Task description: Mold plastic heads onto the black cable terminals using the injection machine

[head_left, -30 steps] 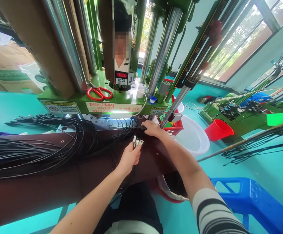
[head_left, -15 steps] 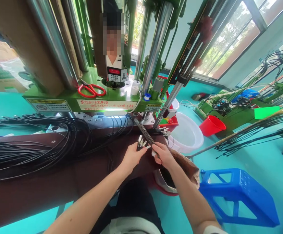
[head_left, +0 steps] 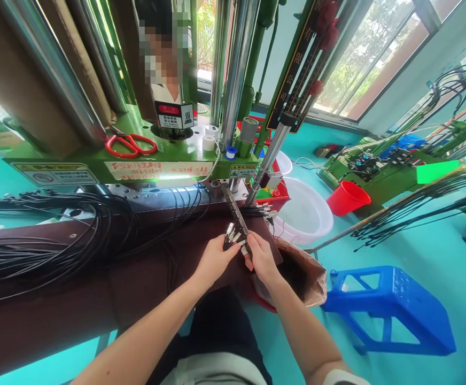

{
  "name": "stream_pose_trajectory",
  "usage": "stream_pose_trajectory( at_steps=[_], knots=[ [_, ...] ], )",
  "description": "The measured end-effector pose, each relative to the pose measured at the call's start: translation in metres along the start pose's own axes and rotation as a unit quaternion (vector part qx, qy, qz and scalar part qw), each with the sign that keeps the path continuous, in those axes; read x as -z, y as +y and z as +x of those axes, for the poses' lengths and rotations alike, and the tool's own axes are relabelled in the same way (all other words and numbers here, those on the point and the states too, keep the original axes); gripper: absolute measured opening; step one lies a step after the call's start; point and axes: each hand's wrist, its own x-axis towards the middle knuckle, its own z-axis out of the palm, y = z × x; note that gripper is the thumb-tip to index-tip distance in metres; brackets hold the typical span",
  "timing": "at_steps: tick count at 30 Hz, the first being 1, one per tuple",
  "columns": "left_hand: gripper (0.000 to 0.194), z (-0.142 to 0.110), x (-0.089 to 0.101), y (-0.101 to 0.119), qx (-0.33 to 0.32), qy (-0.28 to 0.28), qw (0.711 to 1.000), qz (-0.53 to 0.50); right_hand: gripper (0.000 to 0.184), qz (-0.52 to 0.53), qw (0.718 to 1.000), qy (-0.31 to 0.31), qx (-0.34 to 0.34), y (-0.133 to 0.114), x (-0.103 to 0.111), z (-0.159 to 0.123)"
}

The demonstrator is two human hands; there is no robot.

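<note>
My left hand (head_left: 212,262) is closed around a small bunch of cable connectors (head_left: 230,235) with silvery metal ends and black bodies. My right hand (head_left: 262,258) grips the near end of a long dark metal bar (head_left: 236,208) with slots along it. The bar slants away toward the press, its far end close to the steel plate. Left fingertips and connectors are right beside the bar; whether they touch it I cannot tell. Behind the bar lie more black cables with silvery plugs (head_left: 263,210) on the brown table (head_left: 145,272).
Black cables (head_left: 36,251) lie bundled on the left. Red scissors (head_left: 131,145) rest on the green press (head_left: 96,167). To the right are a white tub (head_left: 307,214), a paper-lined bin (head_left: 315,278), a red bucket (head_left: 348,198) and a blue stool (head_left: 413,305). A person is behind the press.
My view has shifted, so the press sits farther left. Both hands stay close together, with the connectors still in my left and the bar in my right, its angle slightly steeper.
</note>
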Motion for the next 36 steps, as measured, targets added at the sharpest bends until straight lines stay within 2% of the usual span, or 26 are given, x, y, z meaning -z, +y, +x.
stream_pose_trajectory(
  at_steps=[11,21,27,31,34,36],
  knots=[
    [0.018,-0.001,0.0,-0.001,0.009,0.004,1.0,-0.002,0.044,0.045,0.999,-0.005,-0.014,0.004,0.002,0.002],
    [0.02,0.002,0.001,-0.006,0.026,-0.002,0.999,-0.03,0.048,0.016,1.0,-0.01,-0.013,0.004,0.003,-0.001],
    [0.019,-0.001,0.001,-0.004,0.0,-0.01,1.0,-0.016,0.049,-0.031,0.999,0.008,0.011,0.003,-0.002,-0.005],
    [0.023,-0.001,0.005,0.002,-0.032,0.0,0.999,-0.018,0.045,0.013,1.0,0.012,-0.005,0.002,-0.002,-0.004],
    [0.027,-0.001,0.008,0.005,-0.016,0.032,0.997,-0.069,0.048,0.051,0.998,0.013,-0.018,0.003,0.001,-0.002],
    [0.027,0.0,0.009,0.004,0.009,0.028,0.996,-0.082,0.05,0.063,0.998,0.01,-0.022,0.004,0.003,-0.002]
  ],
)
